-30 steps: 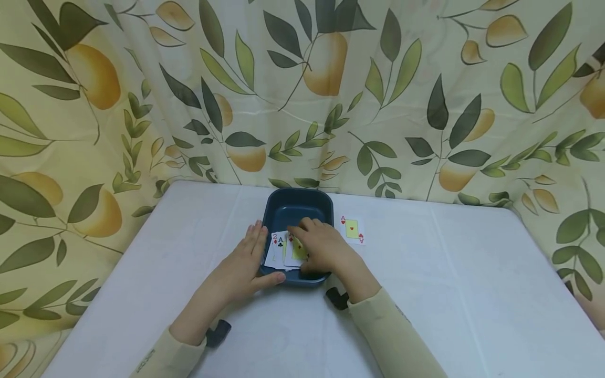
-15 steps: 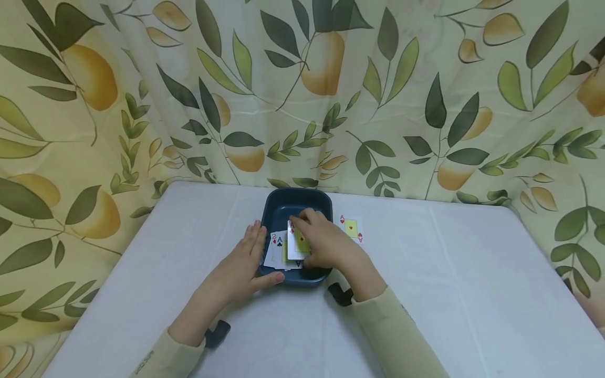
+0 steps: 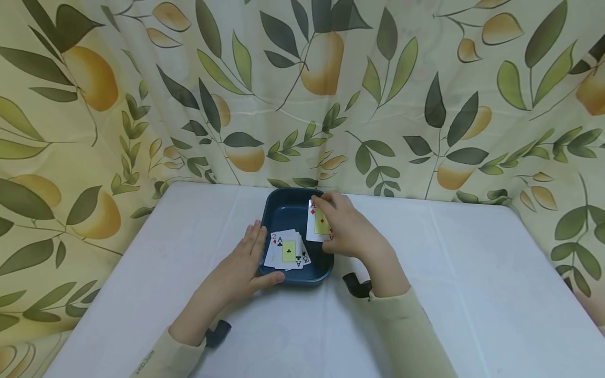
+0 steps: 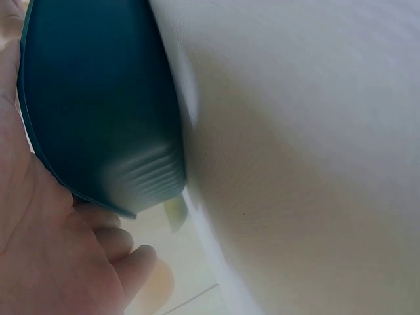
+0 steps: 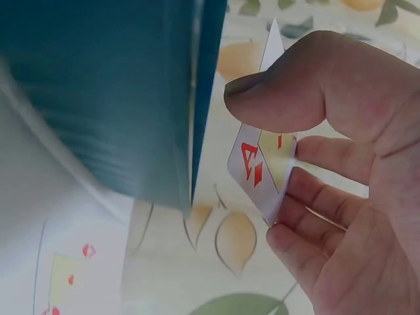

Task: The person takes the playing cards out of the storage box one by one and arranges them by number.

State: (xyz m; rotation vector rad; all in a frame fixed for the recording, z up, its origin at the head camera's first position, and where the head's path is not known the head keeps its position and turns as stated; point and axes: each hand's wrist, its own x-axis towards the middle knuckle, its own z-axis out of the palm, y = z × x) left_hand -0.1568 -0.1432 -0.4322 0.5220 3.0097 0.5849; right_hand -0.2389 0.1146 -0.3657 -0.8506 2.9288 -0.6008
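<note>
My right hand [image 3: 354,228] pinches an ace of diamonds [image 3: 317,228] between thumb and fingers, above the right side of a dark blue plastic tray [image 3: 287,215]. In the right wrist view that card [image 5: 262,190] stands tilted beside the tray's outer wall. My left hand [image 3: 240,265] rests along the tray's left rim, fingers straight, with the thumb over the near-left corner. Inside the tray lies a loose pile of playing cards, an ace of clubs [image 3: 289,256] on top and a red two [image 3: 272,251] peeking out at the left.
An ace of hearts [image 5: 69,282] lies face up on the white cloth right of the tray, hidden behind my right hand in the head view. The white-covered table [image 3: 454,273] extends on both sides. A leaf-and-fruit patterned curtain [image 3: 293,126] hangs behind it.
My right hand has lifted the ace of diamonds off the pile and carried it right and away from me, uncovering the ace of clubs. My left hand stays at the tray.
</note>
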